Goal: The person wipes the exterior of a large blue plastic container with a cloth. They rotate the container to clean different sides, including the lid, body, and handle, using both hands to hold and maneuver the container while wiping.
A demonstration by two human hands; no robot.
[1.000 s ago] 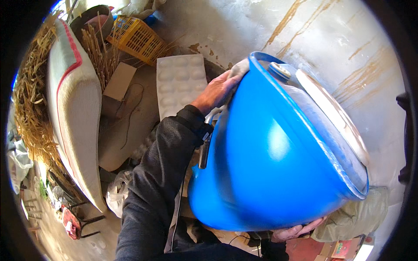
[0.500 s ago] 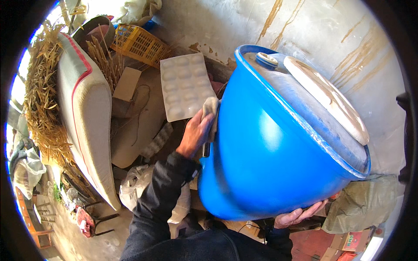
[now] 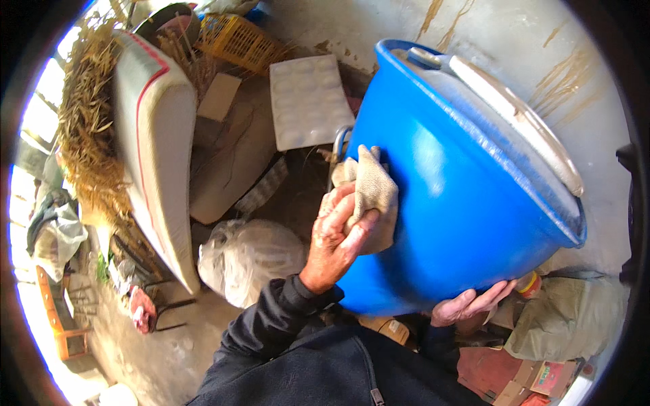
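Holding a bunched tan cloth (image 3: pixel 376 196) in curled fingers of the left hand (image 3: pixel 333 240), at the blue barrel (image 3: pixel 440 183) near the wall (image 3: pixel 332 24); bracing with the right hand (image 3: pixel 467 308), fingers extended. Seemingly mid-wipe, share finished unclear, with pale film left on the rim (image 3: pixel 484 139).

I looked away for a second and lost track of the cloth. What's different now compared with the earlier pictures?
The left hand has moved the cloth from near the rim of the blue barrel down its side, toward the person. Nothing was visibly picked up or let go. The right hand stays against the barrel's lower side, and the barrel is still tilted.
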